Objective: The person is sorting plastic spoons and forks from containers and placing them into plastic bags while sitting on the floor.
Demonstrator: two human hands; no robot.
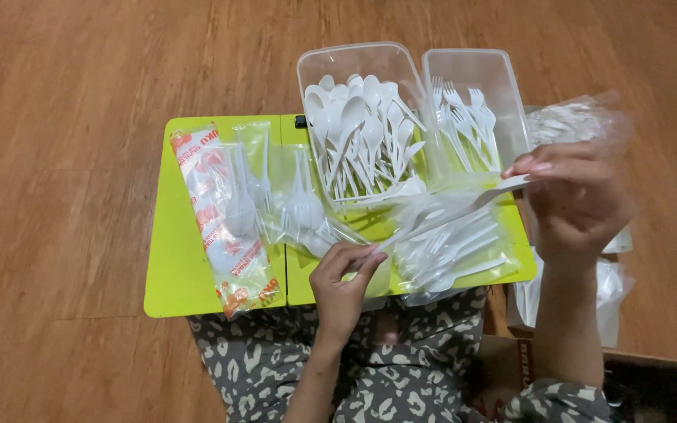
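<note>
My left hand (344,283) pinches the lower end of a thin clear plastic sleeve (440,208) that holds a white plastic spoon and fork. My right hand (576,200) pinches the sleeve's upper end at the right, so it stretches slantwise between both hands over a small lime-green table (168,258). A clear tub of white spoons (362,133) stands at the table's back. Beside it on the right stands a clear tub of white forks (468,110).
Several filled clear sleeves (291,205) lie on the left half of the table, next to a printed red-and-white packet (225,219). More filled sleeves (452,254) are piled at the front right. A clear bag (570,121) sits behind my right hand. Wooden floor surrounds the table.
</note>
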